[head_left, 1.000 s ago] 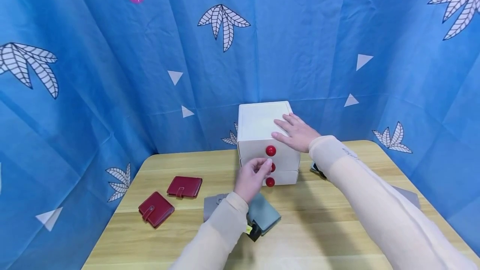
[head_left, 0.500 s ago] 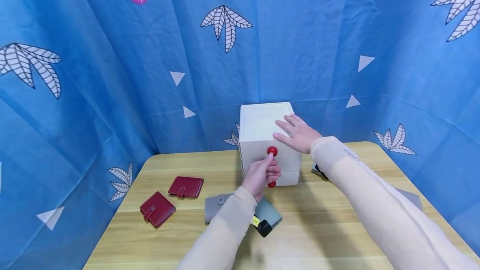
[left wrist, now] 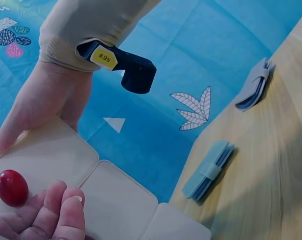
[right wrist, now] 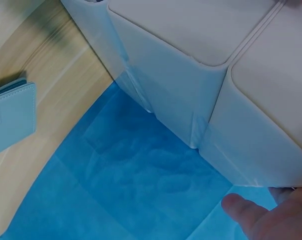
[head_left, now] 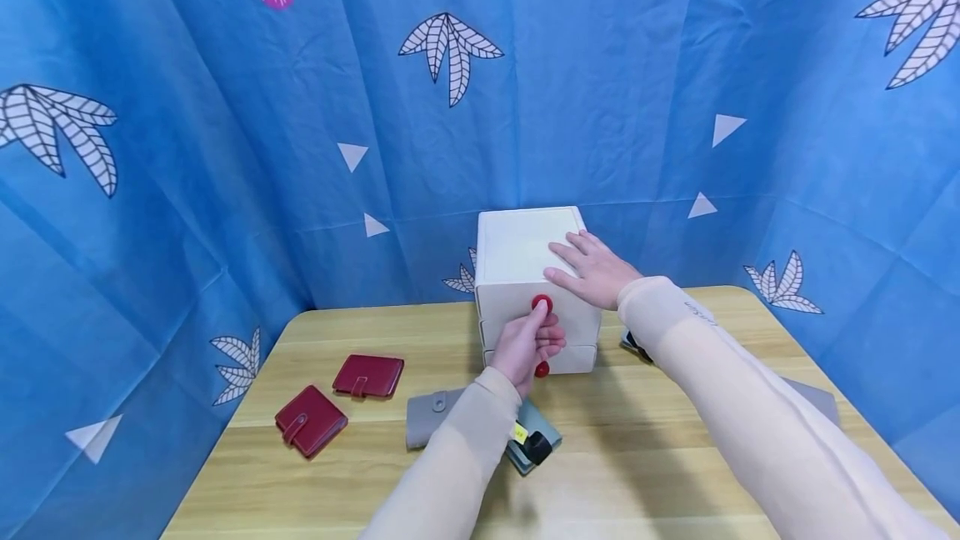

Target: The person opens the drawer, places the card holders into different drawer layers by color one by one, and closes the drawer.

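Observation:
A white three-drawer cabinet [head_left: 517,244] with red ball knobs stands at the back of the table, its drawers closed. My left hand [head_left: 525,344] is at its front, thumb and curled fingers around the top drawer's knob [left wrist: 12,188]. The middle knob is hidden behind this hand, while the bottom knob [head_left: 542,369] shows just below it. Across the cabinet's top right edge rests my right hand [head_left: 592,269], fingers spread. In the right wrist view only part of that hand [right wrist: 270,215] appears, beside the cabinet's side wall.
Two dark red wallets [head_left: 368,376] [head_left: 311,421] lie at the left. A grey wallet [head_left: 427,417] and a teal wallet [head_left: 542,432] lie partly under my left forearm. Right of the cabinet are another teal wallet [left wrist: 209,170] and a grey one [left wrist: 254,85]. Blue curtain [head_left: 600,107] hangs close behind.
My left hand has moved up from the middle knob to the top knob and has stayed there for the last half second. The right hand has kept its place on the cabinet.

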The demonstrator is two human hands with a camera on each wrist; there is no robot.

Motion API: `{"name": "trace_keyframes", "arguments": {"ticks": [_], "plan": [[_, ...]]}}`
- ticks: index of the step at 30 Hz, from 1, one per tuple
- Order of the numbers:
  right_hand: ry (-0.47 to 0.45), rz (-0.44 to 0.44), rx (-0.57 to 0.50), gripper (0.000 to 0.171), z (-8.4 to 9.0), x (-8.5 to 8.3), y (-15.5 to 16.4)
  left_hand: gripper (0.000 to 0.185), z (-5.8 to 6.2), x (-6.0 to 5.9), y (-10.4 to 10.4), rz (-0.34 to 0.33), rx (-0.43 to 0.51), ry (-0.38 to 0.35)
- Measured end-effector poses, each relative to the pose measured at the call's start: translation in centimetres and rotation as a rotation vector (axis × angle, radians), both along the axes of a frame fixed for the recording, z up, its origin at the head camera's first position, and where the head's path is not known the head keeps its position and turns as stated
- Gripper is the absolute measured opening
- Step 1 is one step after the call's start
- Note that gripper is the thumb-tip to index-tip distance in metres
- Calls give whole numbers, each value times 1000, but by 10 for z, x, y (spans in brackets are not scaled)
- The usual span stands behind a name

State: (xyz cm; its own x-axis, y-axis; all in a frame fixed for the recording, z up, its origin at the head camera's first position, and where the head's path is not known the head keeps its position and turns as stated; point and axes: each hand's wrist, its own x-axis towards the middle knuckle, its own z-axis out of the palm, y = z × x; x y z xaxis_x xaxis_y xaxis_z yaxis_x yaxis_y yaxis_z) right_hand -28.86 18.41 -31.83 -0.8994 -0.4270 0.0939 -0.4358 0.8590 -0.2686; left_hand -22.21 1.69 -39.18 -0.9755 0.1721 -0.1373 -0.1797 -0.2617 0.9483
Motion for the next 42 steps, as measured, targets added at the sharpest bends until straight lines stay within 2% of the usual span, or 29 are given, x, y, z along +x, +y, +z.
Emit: {"name": "trace_keyframes", "arguments": {"ticks": [11, 19, 28, 42], "plan": [[-7, -8, -7, 75, -1, -1, -4, 59, 3, -8, -3, 14, -17, 7], [1, -11, -6, 75, 0, -2, -3, 53, 3, -11, -4, 15, -16, 21], [-1, -15, -10, 74, 0, -1, -2, 51, 1, -11, -3, 26, -12, 20], [-69, -31, -13, 76, -1, -3, -1, 52, -1, -8, 0, 46, -23, 40]]}}
